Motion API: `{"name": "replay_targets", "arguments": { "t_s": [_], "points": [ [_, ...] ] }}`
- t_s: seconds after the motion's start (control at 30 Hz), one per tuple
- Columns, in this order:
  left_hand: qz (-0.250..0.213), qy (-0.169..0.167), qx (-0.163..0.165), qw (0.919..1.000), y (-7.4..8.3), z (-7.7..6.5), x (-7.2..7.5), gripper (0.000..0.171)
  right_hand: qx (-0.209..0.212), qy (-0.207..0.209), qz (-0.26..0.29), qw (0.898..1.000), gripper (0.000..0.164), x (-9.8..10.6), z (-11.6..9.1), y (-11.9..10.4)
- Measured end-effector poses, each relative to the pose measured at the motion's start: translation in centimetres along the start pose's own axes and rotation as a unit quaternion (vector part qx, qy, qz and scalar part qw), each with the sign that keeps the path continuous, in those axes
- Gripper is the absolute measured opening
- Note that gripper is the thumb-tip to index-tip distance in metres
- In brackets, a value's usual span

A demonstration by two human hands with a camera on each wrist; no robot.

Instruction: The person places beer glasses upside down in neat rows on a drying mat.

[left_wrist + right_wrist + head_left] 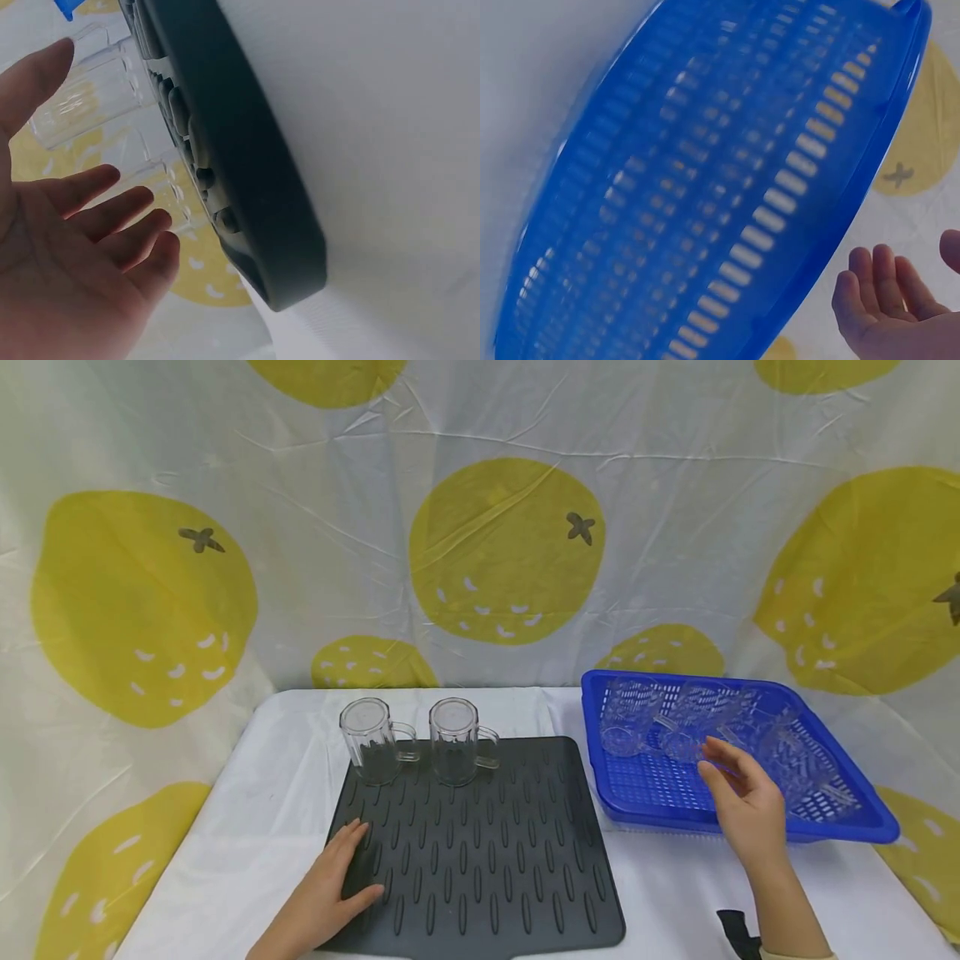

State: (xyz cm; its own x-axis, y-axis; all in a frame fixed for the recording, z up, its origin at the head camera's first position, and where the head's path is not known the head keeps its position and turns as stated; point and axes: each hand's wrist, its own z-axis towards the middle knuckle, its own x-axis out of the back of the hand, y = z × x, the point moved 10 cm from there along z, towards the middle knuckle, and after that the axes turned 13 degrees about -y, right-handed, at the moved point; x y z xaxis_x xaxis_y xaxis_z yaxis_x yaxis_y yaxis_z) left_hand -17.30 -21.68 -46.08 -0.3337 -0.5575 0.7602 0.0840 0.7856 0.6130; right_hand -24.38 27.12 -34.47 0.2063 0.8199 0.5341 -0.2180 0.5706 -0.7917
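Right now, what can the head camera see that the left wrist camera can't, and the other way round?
Only the head view shows the right hand and the clear glassware inside the blue basket. Only the left wrist view shows the palm of the left hand and the dark mat edge-on. Both show the left hand, the mat, two glass mugs and the lemon-print cloth.

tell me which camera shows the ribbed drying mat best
The head view: it shows nearly all of the ribbed drying mat from above, rows of ribs included. The left wrist view catches only its thick side edge and some ribs. The right wrist view shows none of it.
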Motion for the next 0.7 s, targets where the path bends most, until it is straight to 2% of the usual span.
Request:
{"name": "replay_targets", "arguments": {
  "t_s": [0.2, 0.37, 0.53, 0.7],
  "points": [
    [-0.025, -0.034, 0.015, 0.999, -0.7, -0.1, -1.0, 0.098, -0.088, 0.019, -0.016, 0.996, 0.043, 2.3, 0.2, 3.4],
    [-0.01, -0.061, 0.007, 0.9981, -1.1, -0.1, -1.9, 0.102, -0.156, 0.043, 0.001, 0.987, 0.044, 3.6, -0.2, 6.1],
    [0.026, -0.105, -0.012, 0.9941, -1.4, -0.3, -3.1, 0.104, -0.181, 0.07, 0.016, 0.981, 0.041, 4.4, -0.4, 7.2],
    [0.014, -0.118, -0.026, 0.9926, -1.2, -0.2, -3.2, 0.102, -0.194, 0.11, 0.027, 0.974, 0.039, 6.2, -0.4, 7.6]
  ]
}}
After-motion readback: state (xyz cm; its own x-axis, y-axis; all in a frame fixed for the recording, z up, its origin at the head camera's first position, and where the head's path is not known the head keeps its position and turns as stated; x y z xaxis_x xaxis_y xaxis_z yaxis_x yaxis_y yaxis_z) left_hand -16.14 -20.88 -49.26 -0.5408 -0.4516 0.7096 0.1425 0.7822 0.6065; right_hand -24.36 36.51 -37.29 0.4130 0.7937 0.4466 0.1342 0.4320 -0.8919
